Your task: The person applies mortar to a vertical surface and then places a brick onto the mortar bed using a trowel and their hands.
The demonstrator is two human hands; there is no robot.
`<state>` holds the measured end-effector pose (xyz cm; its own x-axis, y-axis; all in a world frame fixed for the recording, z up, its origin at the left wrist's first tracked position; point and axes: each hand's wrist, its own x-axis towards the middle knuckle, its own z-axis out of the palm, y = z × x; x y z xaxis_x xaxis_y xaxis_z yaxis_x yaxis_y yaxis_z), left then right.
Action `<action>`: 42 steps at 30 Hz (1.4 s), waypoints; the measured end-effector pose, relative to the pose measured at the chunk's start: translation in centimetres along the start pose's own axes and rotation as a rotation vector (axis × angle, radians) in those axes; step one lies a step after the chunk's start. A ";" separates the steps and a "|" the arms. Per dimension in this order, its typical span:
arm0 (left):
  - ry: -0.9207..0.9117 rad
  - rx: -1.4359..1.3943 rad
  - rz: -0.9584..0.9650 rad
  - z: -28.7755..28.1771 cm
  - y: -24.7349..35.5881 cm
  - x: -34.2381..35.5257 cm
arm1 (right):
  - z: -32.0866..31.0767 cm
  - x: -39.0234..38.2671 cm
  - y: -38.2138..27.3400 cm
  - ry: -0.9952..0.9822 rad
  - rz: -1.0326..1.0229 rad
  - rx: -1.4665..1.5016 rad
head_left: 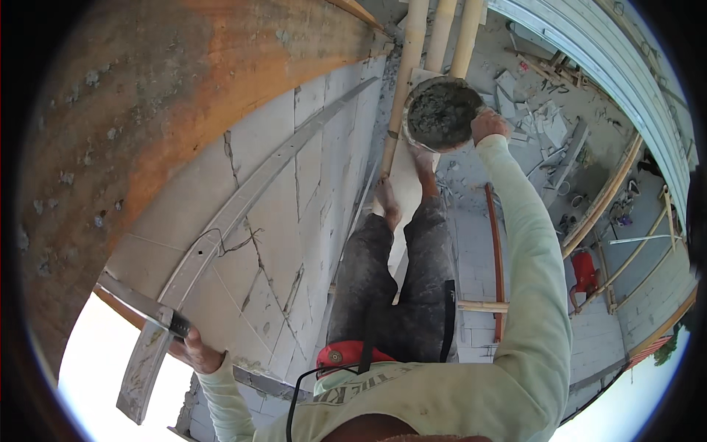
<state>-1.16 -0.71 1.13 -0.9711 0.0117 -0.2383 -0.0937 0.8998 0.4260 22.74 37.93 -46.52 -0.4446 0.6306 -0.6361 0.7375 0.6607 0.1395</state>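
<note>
My right hand (490, 127) is closed on the rim of a round bucket (410, 132). Wet grey mortar (444, 112) fills much of the bucket, which is over the board in front of my bare feet. At the lower left, my left hand (197, 352) is closed around the dark handle of a flat-bladed metal tool (136, 298), whose exact kind I cannot make out. The blade lies across a long metal straightedge (254, 188), which runs along the block wall (283, 214). A loop of thin wire (236, 241) hangs around the straightedge.
I stand high on a narrow board (401, 184) beside bamboo poles (442, 33). Far below, broken blocks (549, 125) litter the floor. A person in red (584, 272) is at the lower right. An orange-brown stained panel (169, 88) rises at the left.
</note>
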 end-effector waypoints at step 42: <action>0.204 0.007 0.281 -11.2 -10.3 -0.7 | 11.0 -0.5 0.3 -0.272 -0.181 0.525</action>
<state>-1.94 -14.90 6.71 -0.9827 0.1727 0.0669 0.1843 0.8770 0.4438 28.80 33.31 -54.52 -0.4918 0.3550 -0.7950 0.8447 0.4158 -0.3369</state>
